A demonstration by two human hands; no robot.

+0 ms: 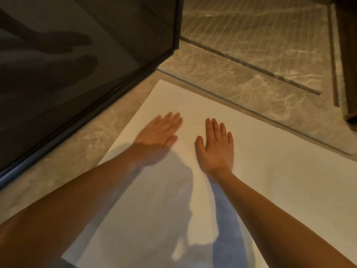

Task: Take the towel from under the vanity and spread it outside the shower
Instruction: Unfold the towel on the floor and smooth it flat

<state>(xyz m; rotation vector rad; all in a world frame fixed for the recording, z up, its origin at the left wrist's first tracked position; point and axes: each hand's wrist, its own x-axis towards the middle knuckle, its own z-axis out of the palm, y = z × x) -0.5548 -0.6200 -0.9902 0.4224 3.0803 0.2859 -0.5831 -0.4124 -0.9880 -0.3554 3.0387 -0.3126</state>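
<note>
A white towel (270, 180) lies flat on the marble floor, its far edge running along the shower's threshold. My left hand (160, 134) rests palm down on the towel near its far left corner, fingers flat and slightly blurred. My right hand (216, 146) lies palm down beside it, fingers stretched and a little apart. Neither hand holds anything. My forearms cross the towel's near part and cast shadows on it.
A dark glass panel (67, 64) with a black frame stands on the left, ending at a corner post (177, 26). Beyond the threshold strip (251, 66) lies the grooved shower floor (260, 29). A dark frame (347, 55) stands at far right.
</note>
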